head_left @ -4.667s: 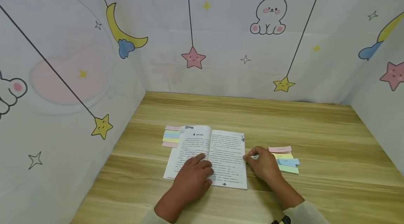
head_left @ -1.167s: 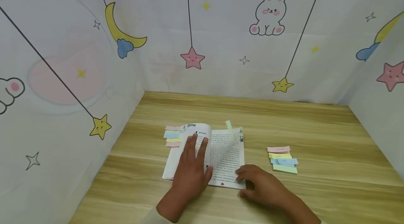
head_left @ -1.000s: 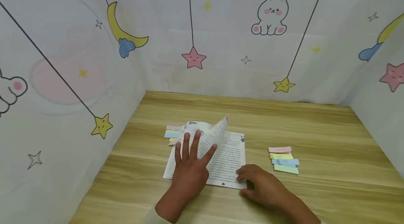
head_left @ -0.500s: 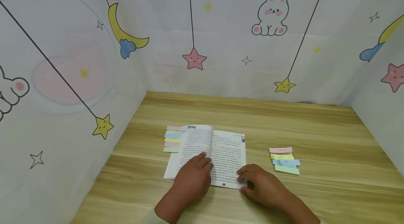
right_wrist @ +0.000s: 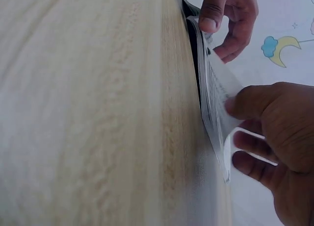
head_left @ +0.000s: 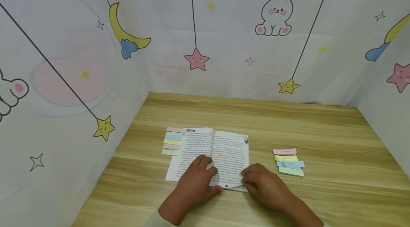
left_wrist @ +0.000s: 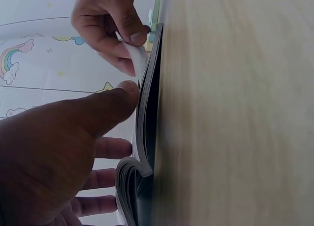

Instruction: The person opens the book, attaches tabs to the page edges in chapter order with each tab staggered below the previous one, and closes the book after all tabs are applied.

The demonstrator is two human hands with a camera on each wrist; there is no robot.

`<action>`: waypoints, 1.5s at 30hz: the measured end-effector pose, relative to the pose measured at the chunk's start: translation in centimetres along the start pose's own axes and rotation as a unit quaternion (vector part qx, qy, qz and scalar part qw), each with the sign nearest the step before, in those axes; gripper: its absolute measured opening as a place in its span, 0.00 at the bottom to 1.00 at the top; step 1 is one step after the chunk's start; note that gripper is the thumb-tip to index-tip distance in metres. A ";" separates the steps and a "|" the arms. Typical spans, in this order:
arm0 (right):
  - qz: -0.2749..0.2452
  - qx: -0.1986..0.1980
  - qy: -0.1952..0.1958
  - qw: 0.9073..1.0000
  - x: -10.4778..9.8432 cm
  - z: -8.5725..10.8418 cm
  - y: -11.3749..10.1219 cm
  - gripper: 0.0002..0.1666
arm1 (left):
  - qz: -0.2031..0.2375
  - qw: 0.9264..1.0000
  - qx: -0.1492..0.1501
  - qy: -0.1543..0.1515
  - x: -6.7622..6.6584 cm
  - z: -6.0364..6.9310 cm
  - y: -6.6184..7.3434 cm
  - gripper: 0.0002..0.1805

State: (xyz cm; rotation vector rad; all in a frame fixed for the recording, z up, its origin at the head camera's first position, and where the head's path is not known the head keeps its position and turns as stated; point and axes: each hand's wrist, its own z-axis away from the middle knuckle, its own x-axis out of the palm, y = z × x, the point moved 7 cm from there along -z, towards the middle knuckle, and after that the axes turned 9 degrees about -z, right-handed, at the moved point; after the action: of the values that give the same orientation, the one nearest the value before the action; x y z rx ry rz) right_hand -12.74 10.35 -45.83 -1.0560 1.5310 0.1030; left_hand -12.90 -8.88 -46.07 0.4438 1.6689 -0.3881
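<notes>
An open book [head_left: 229, 156] with printed pages lies on the wooden table. Across its lower middle, near the spine, rests my left hand [head_left: 199, 179], its fingers loosely bent on the pages and its thumb by the bottom edge. My right hand [head_left: 264, 186] pinches the lower right corner of a page [right_wrist: 219, 84] between thumb and fingers; that corner is lifted off the pages beneath. In the left wrist view the raised page [left_wrist: 137, 57] curves up between the right thumb and fingers. Coloured sticky tabs [head_left: 172, 142] in pink, yellow, blue and green stick out from the book's left edge.
Right of the book lies a small group of sticky note strips [head_left: 289, 163] in pink, yellow, blue and green. White cloth walls [head_left: 230, 77] with cartoon prints surround the wooden table [head_left: 256, 116] at the back and sides.
A page with a green tab has been turned from right to left, and that tab now shows at the left edge. My left hand has settled back; my right hand has lifted another page corner.
</notes>
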 end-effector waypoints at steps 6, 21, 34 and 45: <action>0.017 -0.079 0.114 0.990 -1.6 -0.3 -1.2 0.14 | -0.004 1.000 -0.003 0.010 -0.1 0.0 0.0 0.24; -0.009 0.041 0.005 0.999 0.4 0.4 0.5 0.23 | 0.057 0.991 -0.093 0.081 -0.7 0.0 -1.5 0.49; -0.002 0.036 -0.050 0.998 0.8 0.4 0.3 0.09 | -0.079 0.979 -0.116 0.149 -1.7 0.3 -2.2 0.51; 0.000 0.009 -0.015 1.000 0.6 0.2 0.2 0.07 | 0.003 0.999 0.033 0.006 -0.2 0.0 0.8 0.23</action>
State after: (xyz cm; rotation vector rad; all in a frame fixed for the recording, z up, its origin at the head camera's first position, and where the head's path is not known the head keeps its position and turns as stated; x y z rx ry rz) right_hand -12.67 10.31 -46.46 -1.0370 1.5014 0.1046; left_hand -12.46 -8.23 -45.92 0.5007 1.6696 -0.4382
